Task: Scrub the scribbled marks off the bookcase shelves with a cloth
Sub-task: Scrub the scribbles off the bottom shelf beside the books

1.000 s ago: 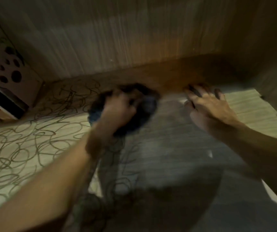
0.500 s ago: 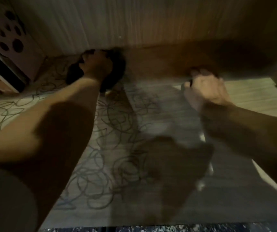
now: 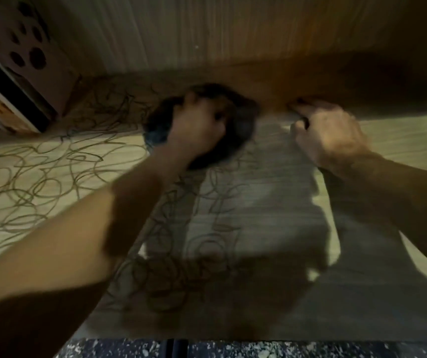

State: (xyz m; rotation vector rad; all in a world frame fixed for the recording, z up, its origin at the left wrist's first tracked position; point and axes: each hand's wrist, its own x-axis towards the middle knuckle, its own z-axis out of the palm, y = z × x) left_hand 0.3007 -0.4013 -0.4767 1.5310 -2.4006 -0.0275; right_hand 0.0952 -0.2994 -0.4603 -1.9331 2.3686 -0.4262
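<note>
A pale wood-grain shelf fills the view, and looping dark scribbles cover its left half and middle. My left hand grips a dark bunched cloth and presses it onto the shelf near the back panel; the image is blurred by motion. My right hand rests on the shelf just right of the cloth, fingers bent with their tips on the board near the back. The part of the shelf to the right of the cloth shows no marks.
Leaning books, one with dark spots on its cover, stand at the far left of the shelf. The wooden back panel rises behind. A speckled floor shows below the shelf's front edge. My own shadow darkens the middle.
My left hand swept the cloth to the back left corner half a second ago and has now come back right toward the middle. My right hand stayed in place with bent fingers.
</note>
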